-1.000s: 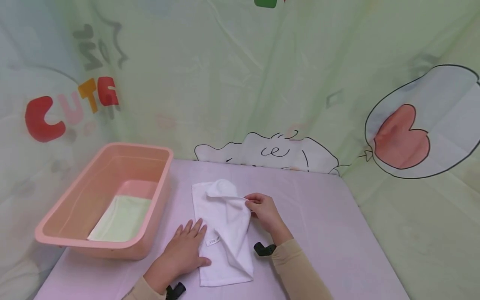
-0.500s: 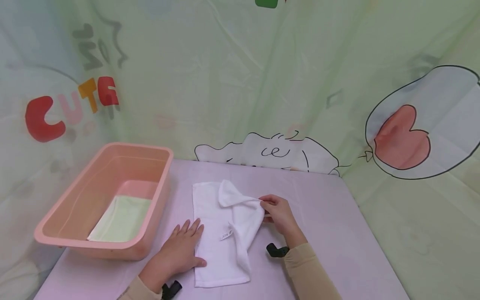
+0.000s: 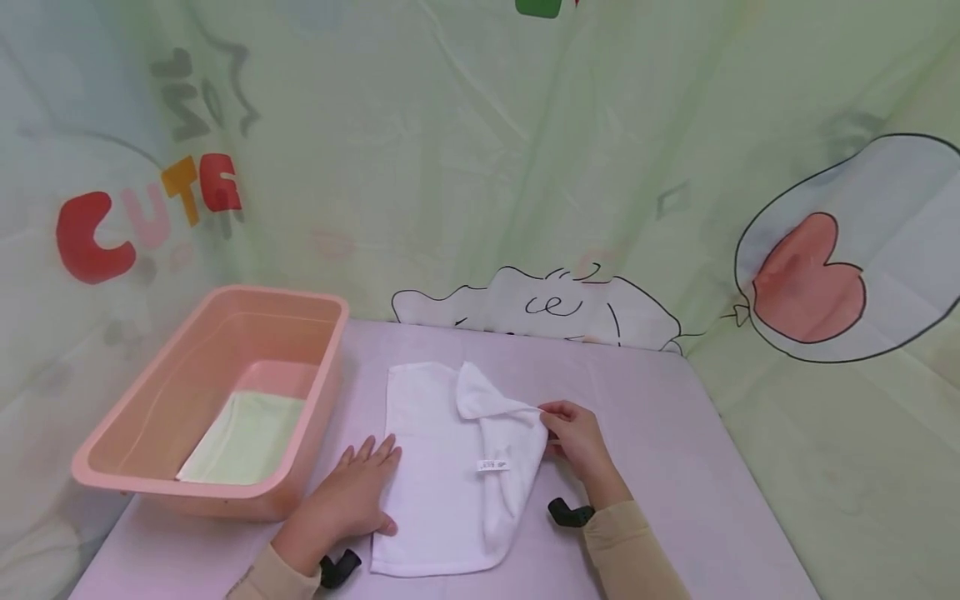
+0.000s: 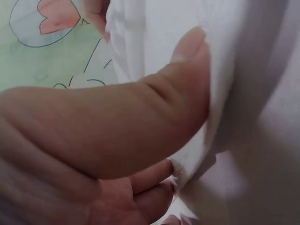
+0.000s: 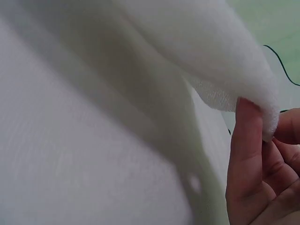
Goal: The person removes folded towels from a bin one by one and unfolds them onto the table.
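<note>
A white towel (image 3: 435, 483) lies on the table, its right part lifted and folded over, with a small printed label (image 3: 492, 466) showing near the middle. My left hand (image 3: 351, 493) rests with spread fingers along the towel's left edge; in the left wrist view its thumb (image 4: 140, 112) touches the cloth. On the other side, my right hand (image 3: 579, 442) pinches the towel's raised right edge. Up close in the right wrist view, the thumb and fingers (image 5: 246, 154) hold that edge above the table.
Left of the towel stands a pink plastic basin (image 3: 322, 392) with a folded pale green cloth (image 3: 246, 437) on its bottom. The table (image 3: 637, 400) has a pale purple cover. Printed curtains (image 3: 480, 167) enclose its back and sides.
My right hand has drawn the towel's edge to the right and slightly nearer, spreading the cloth wider. The label has shifted right. My left hand has slid slightly left with the left edge.
</note>
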The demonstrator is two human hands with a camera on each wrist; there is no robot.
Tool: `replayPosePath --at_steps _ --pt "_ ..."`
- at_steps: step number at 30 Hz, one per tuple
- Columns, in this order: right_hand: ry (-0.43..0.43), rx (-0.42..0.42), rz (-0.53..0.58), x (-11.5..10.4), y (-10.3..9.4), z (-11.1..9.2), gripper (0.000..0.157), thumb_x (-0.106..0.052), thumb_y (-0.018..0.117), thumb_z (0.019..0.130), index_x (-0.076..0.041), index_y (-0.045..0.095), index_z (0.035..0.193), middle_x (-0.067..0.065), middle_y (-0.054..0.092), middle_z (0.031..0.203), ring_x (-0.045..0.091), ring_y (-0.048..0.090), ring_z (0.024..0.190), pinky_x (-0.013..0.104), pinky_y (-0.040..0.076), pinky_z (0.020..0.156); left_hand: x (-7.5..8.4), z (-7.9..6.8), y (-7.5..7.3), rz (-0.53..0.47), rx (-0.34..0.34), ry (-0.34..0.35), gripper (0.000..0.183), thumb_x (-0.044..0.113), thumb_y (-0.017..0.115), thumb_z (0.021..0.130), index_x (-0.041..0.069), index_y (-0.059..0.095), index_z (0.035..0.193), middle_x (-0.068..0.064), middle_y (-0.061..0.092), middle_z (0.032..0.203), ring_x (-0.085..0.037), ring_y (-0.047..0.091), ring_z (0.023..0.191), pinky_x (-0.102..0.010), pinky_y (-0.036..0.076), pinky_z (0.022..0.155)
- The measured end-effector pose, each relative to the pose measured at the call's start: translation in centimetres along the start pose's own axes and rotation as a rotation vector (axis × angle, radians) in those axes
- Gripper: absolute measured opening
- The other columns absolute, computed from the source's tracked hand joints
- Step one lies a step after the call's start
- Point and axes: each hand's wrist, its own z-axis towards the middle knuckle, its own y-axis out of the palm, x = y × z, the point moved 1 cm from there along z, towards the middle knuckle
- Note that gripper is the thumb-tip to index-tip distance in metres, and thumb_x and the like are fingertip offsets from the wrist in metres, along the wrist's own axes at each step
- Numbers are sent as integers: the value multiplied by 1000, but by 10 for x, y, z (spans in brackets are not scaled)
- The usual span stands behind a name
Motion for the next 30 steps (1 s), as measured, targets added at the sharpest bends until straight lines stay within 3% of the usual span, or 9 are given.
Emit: replayPosePath --at_steps 10,30 --pt "6 -4 19 14 -17 -9 30 -11 68 103 5 69 129 7 80 103 16 73 78 33 64 64 0 -1 -10 -17 -56 -40 112 23 100 72 1 41 164 -16 27 178 -47 17 167 -66 9 135" --pt "60 -46 35 29 -41 -22 32 -1 68 101 12 63 130 10 77 99 17 74 84 32 67 73 -8 0 -10 -2 -70 -51 112 16 98 73 2 37 166 -15 24 180 -47 16 167 -66 10 134"
